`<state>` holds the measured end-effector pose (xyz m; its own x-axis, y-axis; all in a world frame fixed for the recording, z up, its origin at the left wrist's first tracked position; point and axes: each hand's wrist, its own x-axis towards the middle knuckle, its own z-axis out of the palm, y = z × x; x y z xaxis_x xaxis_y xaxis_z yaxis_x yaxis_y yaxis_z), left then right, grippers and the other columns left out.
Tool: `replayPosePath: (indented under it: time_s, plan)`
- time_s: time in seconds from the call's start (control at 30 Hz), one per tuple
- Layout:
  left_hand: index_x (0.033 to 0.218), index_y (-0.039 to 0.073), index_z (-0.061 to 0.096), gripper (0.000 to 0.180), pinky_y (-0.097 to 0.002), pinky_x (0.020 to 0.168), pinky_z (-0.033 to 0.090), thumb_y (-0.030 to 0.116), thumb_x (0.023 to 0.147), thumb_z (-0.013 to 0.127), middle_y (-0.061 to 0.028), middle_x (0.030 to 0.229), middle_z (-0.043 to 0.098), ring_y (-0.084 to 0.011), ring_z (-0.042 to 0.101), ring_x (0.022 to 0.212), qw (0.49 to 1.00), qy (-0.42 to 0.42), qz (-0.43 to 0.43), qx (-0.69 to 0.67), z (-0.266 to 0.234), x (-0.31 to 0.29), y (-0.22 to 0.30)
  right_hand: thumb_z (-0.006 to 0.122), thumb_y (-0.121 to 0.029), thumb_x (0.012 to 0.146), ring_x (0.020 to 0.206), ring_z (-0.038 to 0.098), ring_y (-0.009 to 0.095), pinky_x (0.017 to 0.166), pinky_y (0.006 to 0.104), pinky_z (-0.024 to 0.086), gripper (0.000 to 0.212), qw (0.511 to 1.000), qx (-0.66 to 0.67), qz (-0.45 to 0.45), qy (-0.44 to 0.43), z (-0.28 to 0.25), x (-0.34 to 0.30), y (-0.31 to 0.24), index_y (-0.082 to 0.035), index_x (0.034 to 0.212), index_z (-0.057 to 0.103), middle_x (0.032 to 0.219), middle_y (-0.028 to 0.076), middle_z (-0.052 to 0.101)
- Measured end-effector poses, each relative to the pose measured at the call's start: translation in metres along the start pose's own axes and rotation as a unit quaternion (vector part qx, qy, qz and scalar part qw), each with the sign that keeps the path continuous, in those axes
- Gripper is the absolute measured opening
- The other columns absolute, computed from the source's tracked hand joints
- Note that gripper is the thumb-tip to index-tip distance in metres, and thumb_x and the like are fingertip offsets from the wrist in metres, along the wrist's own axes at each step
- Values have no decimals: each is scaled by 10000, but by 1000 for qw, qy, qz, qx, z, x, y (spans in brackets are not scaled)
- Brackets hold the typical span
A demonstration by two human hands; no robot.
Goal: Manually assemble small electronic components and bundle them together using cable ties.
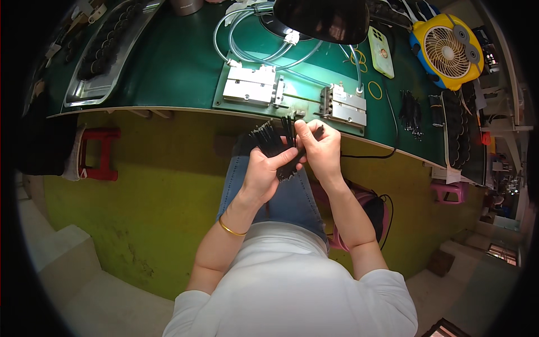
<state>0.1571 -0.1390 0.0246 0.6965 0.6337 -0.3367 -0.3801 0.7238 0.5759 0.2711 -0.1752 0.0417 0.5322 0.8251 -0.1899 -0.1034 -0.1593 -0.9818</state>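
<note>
A fanned bundle of thin black wire-like strips point(270, 140) with small metallic-looking ends is gripped in my left hand point(263, 173), thumb across it. My right hand point(321, 150) is closed beside it, thumb and fingers pinching some of the same black strips near their upper ends. Both hands are over my lap, just in front of the bench edge. Directly beyond them, a metal fixture has a left block point(250, 85) and a right block point(345, 106), with a narrow gap and a thin rod between. My fingers hide part of the bundle.
A black lamp point(325, 19) overhangs the fixture, near looping clear air hoses point(238, 42). Rightward on the green bench point(174, 67) lie a phone point(382, 51), black strips point(412, 112) and a yellow fan point(447, 51). A metal tray point(80, 95) is left; a red stool point(101, 132) stands below.
</note>
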Motion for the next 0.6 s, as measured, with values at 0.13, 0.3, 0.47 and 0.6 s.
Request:
replayPosePath:
  time_s: [0.13, 0.3, 0.47, 0.6]
  plan:
    - [903, -28, 542, 116, -260, 573, 480, 13, 795, 550, -88, 784, 571, -164, 564, 664, 1000, -8, 10, 8, -3, 1, -3, 581, -182, 824, 384, 455, 41, 308, 185, 356, 198, 999, 35, -10, 10, 4, -2, 0, 8, 776, 611, 533, 8, 520]
    - [897, -19, 538, 110, -252, 574, 479, 24, 799, 559, -78, 787, 570, -157, 562, 662, 1000, 10, -8, -25, -4, 3, -7, 563, -171, 833, 388, 440, 33, 318, 177, 349, 186, 999, -1, -45, 21, 4, 0, 4, 4, 794, 614, 536, 0, 516]
    - [888, -9, 534, 99, -251, 574, 480, 31, 802, 561, -71, 795, 568, -151, 561, 661, 999, 23, -13, -22, -5, 6, -10, 543, -161, 840, 387, 419, 26, 326, 172, 341, 182, 998, 15, -7, 57, 6, 2, 2, -2, 805, 623, 531, -10, 508]
    - [882, -4, 533, 94, -252, 575, 481, 29, 800, 564, -71, 797, 568, -150, 561, 661, 999, 24, -12, -22, -3, 8, -10, 539, -152, 838, 382, 411, 24, 324, 173, 334, 177, 998, 31, -4, 54, 5, 5, 4, -3, 800, 626, 524, -13, 504]
